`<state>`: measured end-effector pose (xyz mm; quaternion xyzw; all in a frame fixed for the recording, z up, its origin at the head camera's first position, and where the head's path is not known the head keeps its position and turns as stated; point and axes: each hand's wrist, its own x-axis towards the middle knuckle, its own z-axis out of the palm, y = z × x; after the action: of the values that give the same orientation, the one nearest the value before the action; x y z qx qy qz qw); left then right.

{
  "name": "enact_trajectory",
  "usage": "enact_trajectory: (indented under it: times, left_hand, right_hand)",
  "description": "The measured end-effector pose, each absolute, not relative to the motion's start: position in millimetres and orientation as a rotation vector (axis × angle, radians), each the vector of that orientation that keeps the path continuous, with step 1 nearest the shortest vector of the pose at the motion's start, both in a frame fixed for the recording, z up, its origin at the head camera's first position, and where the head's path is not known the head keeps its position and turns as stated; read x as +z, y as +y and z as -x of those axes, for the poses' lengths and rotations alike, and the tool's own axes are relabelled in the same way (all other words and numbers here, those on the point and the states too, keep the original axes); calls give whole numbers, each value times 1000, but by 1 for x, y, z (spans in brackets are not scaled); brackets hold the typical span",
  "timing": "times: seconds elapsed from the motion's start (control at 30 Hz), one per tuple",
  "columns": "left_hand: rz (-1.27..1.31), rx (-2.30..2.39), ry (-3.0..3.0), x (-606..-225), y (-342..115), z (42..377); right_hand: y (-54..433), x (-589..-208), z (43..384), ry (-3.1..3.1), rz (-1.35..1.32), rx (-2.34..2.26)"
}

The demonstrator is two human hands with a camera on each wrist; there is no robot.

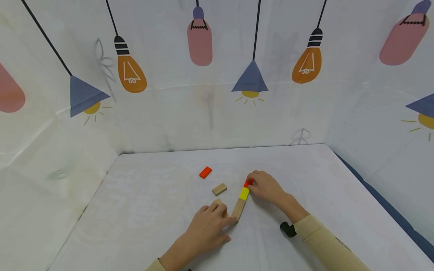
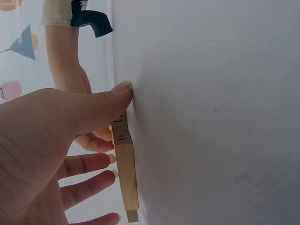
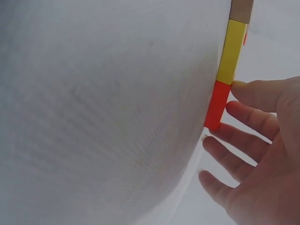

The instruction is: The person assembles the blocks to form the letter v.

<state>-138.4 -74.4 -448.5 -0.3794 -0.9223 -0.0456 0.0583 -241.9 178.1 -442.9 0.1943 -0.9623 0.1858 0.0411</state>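
A row of blocks slants away across the white table. It has plain wooden blocks (image 1: 239, 209) at the near end, a yellow block (image 1: 244, 194) beyond them and a red block (image 1: 246, 183) at the far end. My right hand (image 1: 266, 187) pinches the red block, thumb beside the yellow joint and fingertips at its far end. At the near end of the row, my left hand (image 1: 206, 227) reaches with its index finger, the fingers fairly straight. Partly hidden behind those fingers lies another wooden block (image 1: 217, 201). Numbers show on a wooden block (image 2: 122, 137) in the left wrist view.
Beyond the left hand lie a loose wooden block (image 1: 219, 189) and, farther back, a second red block (image 1: 205, 172). The white tabletop (image 1: 149, 195) meets a hanging cloth (image 1: 162, 116) printed with lamps. A black wrist camera (image 1: 288, 229) sits by the right sleeve.
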Motion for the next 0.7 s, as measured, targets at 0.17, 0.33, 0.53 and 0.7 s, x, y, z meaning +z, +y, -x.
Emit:
enact_trajectory:
  times: [0.17, 0.33, 0.53, 0.7]
  left_hand:
    - [1168, -134, -2775, -448, -74, 140]
    - [1181, -134, -2775, -445, -74, 142]
    - [1187, -145, -2797, -443, -73, 144]
    - [1219, -137, -2793, -438, -72, 149]
  right_hand:
    - [178, -446, 245, -2973, -550, 613]
    - [178, -449, 246, -3000, -478, 701]
    - [182, -448, 245, -2973, -464, 762]
    - [182, -449, 247, -2972, -453, 767]
